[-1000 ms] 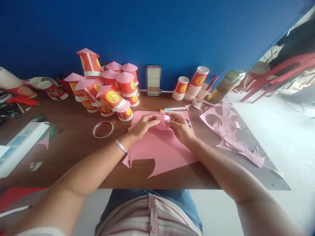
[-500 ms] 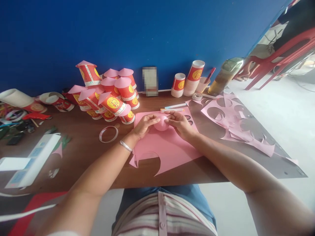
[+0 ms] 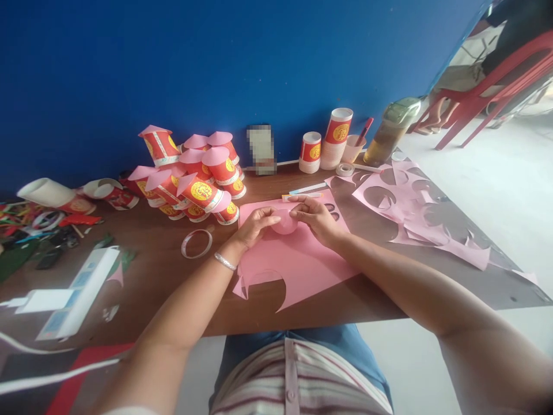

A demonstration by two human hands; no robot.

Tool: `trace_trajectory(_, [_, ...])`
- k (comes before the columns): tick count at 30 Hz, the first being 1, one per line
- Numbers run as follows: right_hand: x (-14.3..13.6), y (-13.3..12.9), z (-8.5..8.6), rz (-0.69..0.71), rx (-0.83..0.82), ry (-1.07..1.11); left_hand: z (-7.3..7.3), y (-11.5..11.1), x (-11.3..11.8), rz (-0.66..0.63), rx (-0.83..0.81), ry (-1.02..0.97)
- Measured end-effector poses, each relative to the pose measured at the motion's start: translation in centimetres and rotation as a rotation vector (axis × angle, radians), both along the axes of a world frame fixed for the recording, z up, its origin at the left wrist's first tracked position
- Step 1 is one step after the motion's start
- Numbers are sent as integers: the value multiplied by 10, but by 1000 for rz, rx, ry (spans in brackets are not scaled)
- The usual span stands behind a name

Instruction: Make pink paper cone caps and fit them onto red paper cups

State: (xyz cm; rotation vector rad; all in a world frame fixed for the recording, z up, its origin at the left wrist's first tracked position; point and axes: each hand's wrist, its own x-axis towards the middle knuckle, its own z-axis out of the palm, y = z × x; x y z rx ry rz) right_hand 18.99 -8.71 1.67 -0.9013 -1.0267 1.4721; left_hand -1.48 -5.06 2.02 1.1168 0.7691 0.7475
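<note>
Between my two hands is a small pink paper disc (image 3: pixel 284 223), its upper edge pinched from both sides. My left hand (image 3: pixel 256 225) grips its left edge with thumb and fingers. My right hand (image 3: pixel 314 218) pinches the right edge, thumb and index finger together. Beneath them a large pink paper sheet (image 3: pixel 311 259) lies on the brown table, its front edge cut in a curve. Scissors, of which the dark handles (image 3: pixel 332 212) show, lie by my right hand, the rest hidden. A white-and-orange stick (image 3: pixel 302 196) and a blue-and-white one (image 3: pixel 307 188) lie just behind my hands.
Red paper cups with pink cone tops (image 3: pixel 201 190) are stacked at back left. Cut pink scraps (image 3: pixel 415 213) spread to the right. A tape roll (image 3: pixel 344 169), stacked cups (image 3: pixel 339 135) and a bottle (image 3: pixel 391 132) stand behind. A power strip (image 3: pixel 80 294) lies left.
The whole view has shifted slightly. The paper disc looks turned or tilted a little between my fingers, and both hands still hold it.
</note>
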Motion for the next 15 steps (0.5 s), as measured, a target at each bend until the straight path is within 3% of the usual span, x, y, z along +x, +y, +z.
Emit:
trace_trajectory(7, [2,1,2,-12,-62,7,-8,5,-2,43,-47,-101])
trace_trajectory(15, [1,4,1,2,-39,-51,-2,5,-3,7,-64,-33])
